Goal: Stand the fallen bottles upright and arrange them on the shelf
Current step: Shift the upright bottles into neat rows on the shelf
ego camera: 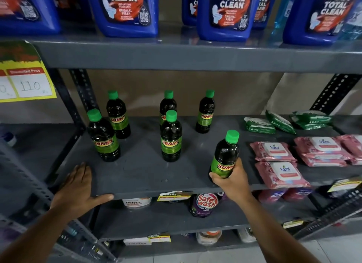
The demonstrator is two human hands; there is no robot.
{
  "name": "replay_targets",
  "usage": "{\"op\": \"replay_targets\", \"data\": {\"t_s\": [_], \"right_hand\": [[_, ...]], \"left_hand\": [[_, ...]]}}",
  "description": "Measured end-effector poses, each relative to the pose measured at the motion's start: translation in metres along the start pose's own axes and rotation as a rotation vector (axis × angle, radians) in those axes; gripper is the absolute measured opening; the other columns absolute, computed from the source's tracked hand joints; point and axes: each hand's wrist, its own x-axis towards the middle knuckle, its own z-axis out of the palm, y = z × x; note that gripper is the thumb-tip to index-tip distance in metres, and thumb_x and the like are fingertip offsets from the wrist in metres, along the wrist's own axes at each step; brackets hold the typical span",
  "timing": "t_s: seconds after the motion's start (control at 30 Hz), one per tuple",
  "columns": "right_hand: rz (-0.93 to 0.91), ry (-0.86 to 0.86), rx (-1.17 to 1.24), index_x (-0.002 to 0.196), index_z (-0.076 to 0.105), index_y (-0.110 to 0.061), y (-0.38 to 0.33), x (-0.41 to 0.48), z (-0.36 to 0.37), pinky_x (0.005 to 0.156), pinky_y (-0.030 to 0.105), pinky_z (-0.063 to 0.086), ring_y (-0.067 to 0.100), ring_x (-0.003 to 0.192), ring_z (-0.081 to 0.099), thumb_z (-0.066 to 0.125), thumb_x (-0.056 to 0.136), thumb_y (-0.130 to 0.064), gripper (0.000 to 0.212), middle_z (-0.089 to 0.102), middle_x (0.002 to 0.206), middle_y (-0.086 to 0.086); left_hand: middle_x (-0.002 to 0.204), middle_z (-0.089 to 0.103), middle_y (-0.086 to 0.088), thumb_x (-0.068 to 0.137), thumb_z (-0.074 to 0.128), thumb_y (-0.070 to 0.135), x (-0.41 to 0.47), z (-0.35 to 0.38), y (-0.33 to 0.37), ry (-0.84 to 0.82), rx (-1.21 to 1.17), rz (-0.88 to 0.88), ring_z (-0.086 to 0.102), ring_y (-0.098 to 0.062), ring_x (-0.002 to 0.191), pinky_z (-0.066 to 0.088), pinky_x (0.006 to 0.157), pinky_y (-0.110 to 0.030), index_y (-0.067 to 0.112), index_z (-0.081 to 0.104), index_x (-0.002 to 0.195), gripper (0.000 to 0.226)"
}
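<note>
1. Bottles with green caps stand on the grey shelf [141, 170]: five are upright and free, a back row of three and two nearer the front, and none that I can see lies on its side.
2. A sixth bottle [225, 155] sits at the front right, leaning slightly left, with the right hand [233, 180] wrapped round its lower body, fingers [238, 165] closed over the label.
3. The left hand [78, 186] lies flat on the shelf's front edge, fingers spread and holding nothing.
4. To finish this step well, I would say the held bottle wants its base pressed flat and its lean taken out before the grip loosens.
5. It looks best placed in line with the two front bottles, below the back right bottle [205, 114].
6. Pink wipe packs [274, 151] lie just beside it on the right, so the wrist should keep clear of them.
</note>
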Motion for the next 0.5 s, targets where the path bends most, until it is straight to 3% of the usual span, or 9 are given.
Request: {"op": "replay_targets", "data": {"t_s": [0.1,0.17,0.27,0.33,0.5], "right_hand": [[-0.230,0.201,-0.014,0.143,0.020,-0.004,-0.006,-0.024,-0.002,0.107,0.022,0.033,0.019,0.131,0.039,0.088,0.056,-0.042,0.116,0.041,0.139,0.007],[-0.479,0.352,-0.096,0.131,0.033,0.007,-0.010,-0.048,0.007,0.108,0.031,0.032,0.028,0.124,0.039,0.076,0.064,-0.060,0.104,0.041,0.130,0.020],[-0.653,0.109,-0.094,0.122,0.049,-0.011,-0.024,-0.061,0.041,0.096,0.029,0.044,0.013,0.113,0.048,0.073,0.072,-0.053,0.070,0.046,0.119,-0.003],[-0.575,-0.034,-0.077,0.130,0.044,-0.017,-0.036,-0.045,0.067,0.098,0.030,0.045,0.011,0.117,0.049,0.077,0.073,-0.041,0.070,0.047,0.123,-0.003],[-0.151,-0.146,0.024,0.151,0.012,-0.019,-0.058,0.032,0.105,0.116,0.036,0.026,0.016,0.142,0.027,0.089,0.061,-0.031,0.119,0.025,0.155,0.005]], "left_hand": [[0.159,0.004,-0.020,0.044,0.013,0.105,-0.001,0.000,0.002,0.001,0.001,-0.002,0.003,-0.031,0.146,0.012,0.119,-0.046,-0.001,0.003,0.149,0.150],[0.160,-0.002,-0.018,0.043,0.013,0.105,0.000,0.000,0.003,-0.010,-0.003,-0.015,-0.003,-0.028,0.147,0.008,0.119,-0.044,0.001,-0.002,0.150,0.150],[0.161,-0.002,-0.016,0.045,0.020,0.105,0.002,-0.001,0.001,-0.011,-0.021,-0.022,-0.004,-0.028,0.147,0.007,0.119,-0.044,0.003,-0.002,0.150,0.148],[0.160,0.005,-0.019,0.047,0.023,0.104,0.001,0.000,-0.001,0.002,-0.016,-0.010,0.002,-0.030,0.146,0.011,0.119,-0.047,0.001,0.003,0.150,0.147],[0.159,0.007,-0.019,0.048,0.024,0.104,0.000,0.003,0.000,0.003,-0.009,-0.008,0.003,-0.030,0.146,0.012,0.119,-0.046,0.000,0.005,0.149,0.147]]}}
